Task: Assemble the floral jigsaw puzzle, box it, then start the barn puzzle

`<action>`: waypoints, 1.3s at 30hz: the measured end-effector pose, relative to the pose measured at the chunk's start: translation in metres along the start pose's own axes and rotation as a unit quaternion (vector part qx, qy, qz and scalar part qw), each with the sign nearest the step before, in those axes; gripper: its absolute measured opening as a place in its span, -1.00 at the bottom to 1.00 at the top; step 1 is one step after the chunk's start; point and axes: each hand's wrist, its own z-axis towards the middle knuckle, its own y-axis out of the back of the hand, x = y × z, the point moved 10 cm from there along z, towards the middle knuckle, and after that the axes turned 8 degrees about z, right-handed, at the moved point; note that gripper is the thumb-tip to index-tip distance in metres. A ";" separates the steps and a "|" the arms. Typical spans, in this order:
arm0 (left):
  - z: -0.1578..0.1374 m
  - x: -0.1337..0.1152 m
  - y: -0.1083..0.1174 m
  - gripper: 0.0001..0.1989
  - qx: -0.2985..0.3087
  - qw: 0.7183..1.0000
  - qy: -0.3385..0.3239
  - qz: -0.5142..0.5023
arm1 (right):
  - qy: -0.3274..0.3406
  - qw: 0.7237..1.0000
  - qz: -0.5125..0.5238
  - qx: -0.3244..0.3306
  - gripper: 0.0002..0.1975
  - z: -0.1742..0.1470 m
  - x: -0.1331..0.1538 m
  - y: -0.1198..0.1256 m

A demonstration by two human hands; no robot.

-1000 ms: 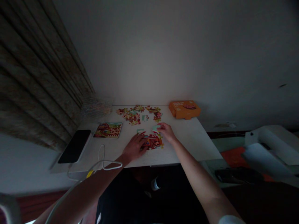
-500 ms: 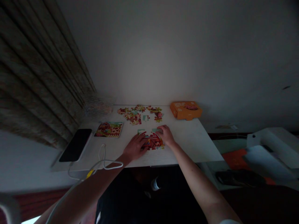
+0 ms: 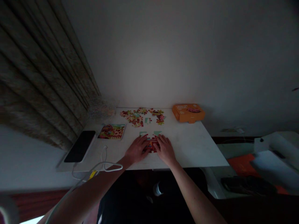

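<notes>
A partly joined jigsaw puzzle point(image 3: 151, 146) with a red barn picture lies on the table near its front edge. My left hand point(image 3: 137, 150) is curled over the puzzle's left side, thumb low and fingers along the top. Gripping the right side is my right hand point(image 3: 165, 150), its thumb reaching in over the red part. Both hands cover much of the picture. Pale green pieces show at the top left point(image 3: 142, 133) and top right point(image 3: 157, 133), with a gap between them. Beyond lie several loose jigsaw pieces point(image 3: 135, 117) and a single pale green piece point(image 3: 148, 120).
An orange box point(image 3: 188, 113) stands at the back right of the white table point(image 3: 191, 146). To the left are a picture card point(image 3: 112, 132), a black phone point(image 3: 80, 146), a white cable point(image 3: 113, 168) and clear bubble wrap point(image 3: 102, 109). A curtain point(image 3: 46, 62) hangs at the left.
My right hand has come down from the green piece at the top right onto the puzzle's right side. My left hand stays on the left side. The view has shifted slightly.
</notes>
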 end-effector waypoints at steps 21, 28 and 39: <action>-0.001 0.010 -0.010 -0.66 0.019 0.999 -0.021 0.042 | -0.059 0.990 -0.123 -0.041 -0.61 0.082 -0.069 0.039; 0.027 0.069 -0.001 -0.67 -0.036 0.994 0.076 0.074 | -0.021 0.989 -0.140 0.037 -0.57 0.095 -0.066 0.020; 0.070 0.155 -0.006 -0.56 0.002 0.959 0.262 0.111 | -0.018 0.995 -0.090 -0.027 -0.74 0.098 -0.080 0.027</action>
